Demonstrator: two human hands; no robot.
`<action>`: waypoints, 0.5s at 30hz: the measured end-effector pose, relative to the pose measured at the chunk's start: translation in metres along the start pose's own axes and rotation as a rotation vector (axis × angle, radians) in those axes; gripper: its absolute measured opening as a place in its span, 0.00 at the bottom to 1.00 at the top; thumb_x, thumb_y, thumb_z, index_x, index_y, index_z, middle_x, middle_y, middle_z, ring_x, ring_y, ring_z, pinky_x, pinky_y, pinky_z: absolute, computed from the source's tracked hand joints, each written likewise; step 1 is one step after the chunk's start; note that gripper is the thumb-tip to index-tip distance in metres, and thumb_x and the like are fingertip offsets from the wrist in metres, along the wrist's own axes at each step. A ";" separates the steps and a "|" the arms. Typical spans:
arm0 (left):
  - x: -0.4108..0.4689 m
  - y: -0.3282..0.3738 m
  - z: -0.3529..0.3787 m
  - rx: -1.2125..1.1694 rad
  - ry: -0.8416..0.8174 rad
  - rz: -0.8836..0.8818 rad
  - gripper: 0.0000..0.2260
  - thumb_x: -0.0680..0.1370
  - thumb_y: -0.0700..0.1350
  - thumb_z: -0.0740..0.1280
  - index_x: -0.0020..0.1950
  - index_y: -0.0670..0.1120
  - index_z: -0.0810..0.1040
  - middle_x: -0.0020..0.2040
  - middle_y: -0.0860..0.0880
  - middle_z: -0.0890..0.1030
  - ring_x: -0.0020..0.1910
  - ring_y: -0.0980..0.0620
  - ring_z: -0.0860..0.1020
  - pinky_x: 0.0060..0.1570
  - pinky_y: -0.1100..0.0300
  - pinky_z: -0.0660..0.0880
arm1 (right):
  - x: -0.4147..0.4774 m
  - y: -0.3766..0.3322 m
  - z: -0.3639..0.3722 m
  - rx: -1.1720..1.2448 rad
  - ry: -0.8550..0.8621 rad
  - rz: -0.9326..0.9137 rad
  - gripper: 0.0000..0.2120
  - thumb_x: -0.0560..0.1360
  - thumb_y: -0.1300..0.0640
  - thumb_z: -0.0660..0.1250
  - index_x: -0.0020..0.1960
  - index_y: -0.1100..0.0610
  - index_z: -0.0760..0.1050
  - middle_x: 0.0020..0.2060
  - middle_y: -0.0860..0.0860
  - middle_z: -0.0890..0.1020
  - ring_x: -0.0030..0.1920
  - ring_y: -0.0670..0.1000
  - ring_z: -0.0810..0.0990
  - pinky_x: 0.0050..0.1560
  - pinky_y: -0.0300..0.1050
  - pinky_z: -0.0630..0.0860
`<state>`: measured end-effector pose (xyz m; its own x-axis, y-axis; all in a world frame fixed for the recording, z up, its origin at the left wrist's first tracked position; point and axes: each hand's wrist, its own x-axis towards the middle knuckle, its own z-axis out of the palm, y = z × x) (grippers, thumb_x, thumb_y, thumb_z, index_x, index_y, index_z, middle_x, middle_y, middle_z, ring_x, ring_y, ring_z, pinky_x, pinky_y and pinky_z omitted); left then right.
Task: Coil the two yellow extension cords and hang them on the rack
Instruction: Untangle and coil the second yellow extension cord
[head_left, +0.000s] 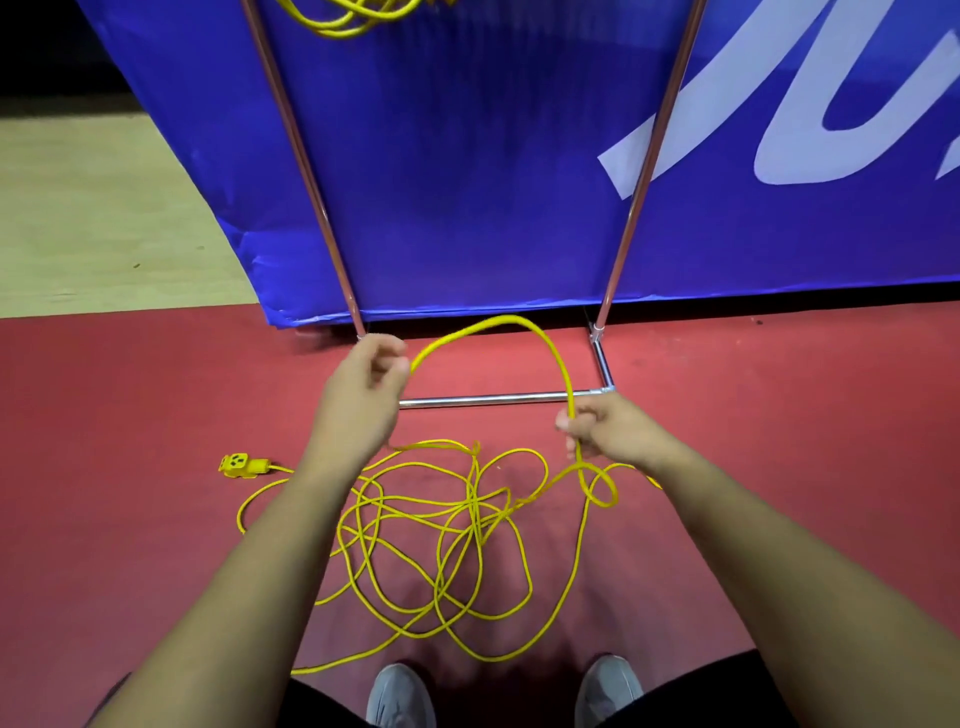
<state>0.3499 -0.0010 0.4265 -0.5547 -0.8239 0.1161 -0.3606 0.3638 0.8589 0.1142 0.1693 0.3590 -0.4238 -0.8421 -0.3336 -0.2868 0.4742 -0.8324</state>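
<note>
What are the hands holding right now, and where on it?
Both hold the yellow cord: left hand and right hand pinch opposite ends of one raised loop.

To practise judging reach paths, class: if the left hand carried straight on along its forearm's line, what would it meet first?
Probably the rack's left upright pole, just beyond the left hand; depth is unclear.

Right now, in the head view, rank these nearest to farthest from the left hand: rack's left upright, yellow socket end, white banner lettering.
1. rack's left upright: its foot is just behind the left hand.
2. yellow socket end: on the floor, lower left.
3. white banner lettering: far upper right.
</note>
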 end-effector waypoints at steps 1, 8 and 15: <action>-0.001 -0.002 0.002 0.176 0.038 0.063 0.12 0.78 0.42 0.66 0.61 0.46 0.75 0.56 0.48 0.79 0.58 0.52 0.76 0.59 0.62 0.67 | -0.001 -0.015 -0.002 0.020 0.063 -0.062 0.09 0.78 0.58 0.66 0.41 0.60 0.77 0.27 0.51 0.76 0.31 0.50 0.74 0.36 0.43 0.72; -0.023 0.031 0.032 0.079 -0.373 0.272 0.12 0.80 0.56 0.60 0.59 0.53 0.75 0.57 0.54 0.80 0.54 0.63 0.77 0.53 0.67 0.70 | -0.035 -0.126 0.002 -0.134 -0.100 -0.402 0.04 0.75 0.59 0.70 0.44 0.57 0.83 0.23 0.51 0.72 0.26 0.49 0.69 0.28 0.42 0.65; -0.022 0.075 0.002 -0.374 -0.206 0.247 0.12 0.78 0.46 0.60 0.36 0.43 0.72 0.29 0.54 0.73 0.31 0.56 0.70 0.35 0.63 0.66 | -0.044 -0.053 -0.001 -0.130 -0.024 -0.265 0.06 0.75 0.58 0.69 0.40 0.56 0.79 0.34 0.55 0.82 0.37 0.46 0.77 0.44 0.47 0.74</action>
<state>0.3334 0.0452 0.4868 -0.7398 -0.6161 0.2703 0.0737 0.3252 0.9428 0.1471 0.1817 0.4185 -0.2994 -0.9460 -0.1240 -0.4927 0.2646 -0.8290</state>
